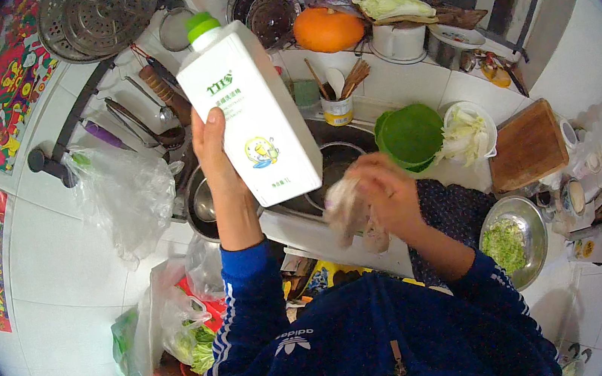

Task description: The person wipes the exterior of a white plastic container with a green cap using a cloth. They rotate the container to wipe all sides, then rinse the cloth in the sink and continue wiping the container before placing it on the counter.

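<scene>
My left hand [217, 156] grips a tall white plastic bottle of dish detergent [274, 117] along its left edge, thumb on the front. Its green cap [201, 25] is on, and the bottle tilts left above the sink. Lower and to the right, my right hand [390, 193] is closed on a crumpled pale cloth [348, 210], which is slightly blurred and hangs over the sink's front edge [310, 235]. The dark sink basin [354, 134] lies behind both hands, with a round metal vessel in it partly hidden by the bottle.
A green basin [411, 133], a white bowl of cabbage leaves [465, 132] and a wooden cutting board [526, 147] stand right of the sink. A steel bowl [538, 236] holds chopped greens. Ladles [171, 136] and a plastic bag [125, 197] hang left. An orange pumpkin [328, 29] sits behind.
</scene>
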### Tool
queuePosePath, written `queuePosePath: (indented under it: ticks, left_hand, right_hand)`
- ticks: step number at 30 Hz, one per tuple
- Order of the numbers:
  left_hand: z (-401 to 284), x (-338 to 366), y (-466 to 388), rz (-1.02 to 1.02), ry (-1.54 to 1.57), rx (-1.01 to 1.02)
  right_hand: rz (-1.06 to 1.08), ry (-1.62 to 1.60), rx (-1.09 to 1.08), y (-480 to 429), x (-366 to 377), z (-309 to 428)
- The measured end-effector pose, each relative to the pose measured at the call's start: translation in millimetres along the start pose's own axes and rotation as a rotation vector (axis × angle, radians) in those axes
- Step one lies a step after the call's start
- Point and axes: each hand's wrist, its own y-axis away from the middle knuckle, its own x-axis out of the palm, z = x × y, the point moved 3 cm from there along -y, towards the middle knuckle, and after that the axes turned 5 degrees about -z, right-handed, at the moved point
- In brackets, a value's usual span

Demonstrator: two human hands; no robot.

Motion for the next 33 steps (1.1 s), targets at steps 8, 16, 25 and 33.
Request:
queuePosePath:
  ticks: [8, 16, 25, 33]
  left_hand:
    - [28.5, 5.3, 15.8, 0.039, 0.154, -0.313]
    - [33.6, 9.9, 49.2, 0.225, 0.116, -0.335]
    - [27.2, 12.8, 47.8, 0.122, 0.178, -0.332]
    - [31.3, 21.3, 52.2, 0.151, 0.117, -0.356]
  right_hand:
    - [-0.14, 0.028, -0.244, -21.0, 8.6, 37.6]
    - [-0.259, 0.262, -0.452, -49.7, 0.8, 56.1]
    - [-0.081, 0.232, -0.369, -41.2, 13.3, 54.3]
    - [-0.199, 0.232, -0.319, -65.5, 0.9, 43.4]
